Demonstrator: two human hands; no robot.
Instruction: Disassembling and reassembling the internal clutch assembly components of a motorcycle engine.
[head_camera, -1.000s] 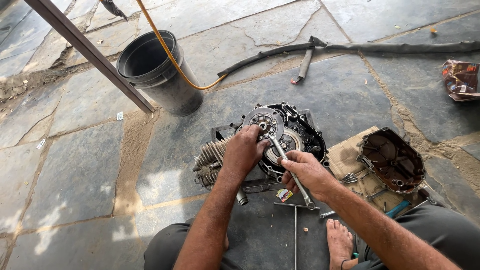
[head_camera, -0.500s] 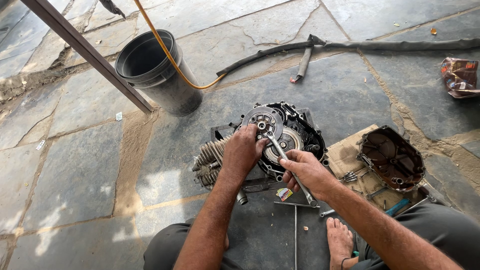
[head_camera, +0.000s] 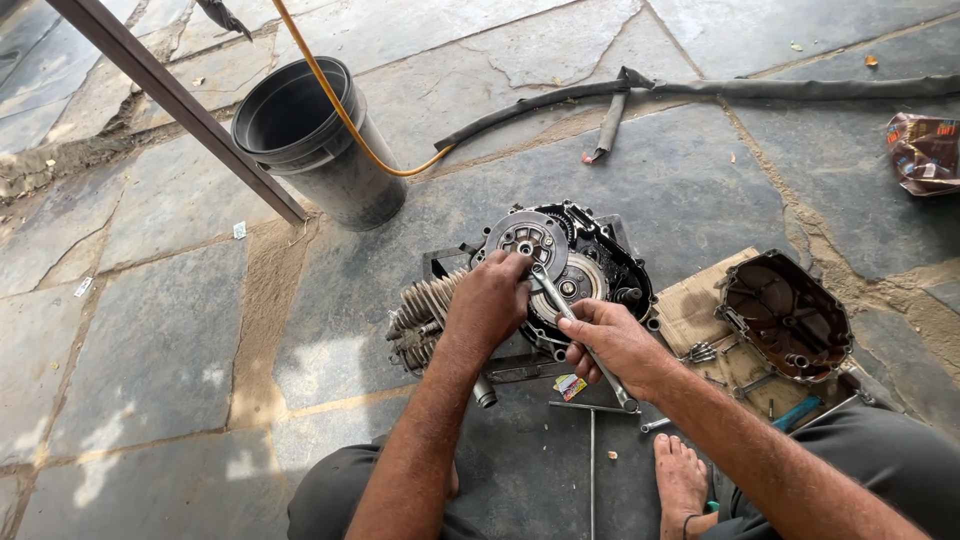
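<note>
Two bare hands work at an engine (head_camera: 590, 262) lying on its side on the stone floor (head_camera: 150, 340). One, the left hand (head_camera: 490, 300), is closed down on the round clutch plate (head_camera: 527, 237), fingers curled at its lower edge. Its partner, the right hand (head_camera: 608, 340), is clamped around a metal wrench (head_camera: 585, 338) whose tip reaches the engine's centre. Just right, a removed engine cover (head_camera: 785, 315) rests on cardboard (head_camera: 690, 305). Behind stands a black bucket (head_camera: 315, 145).
</note>
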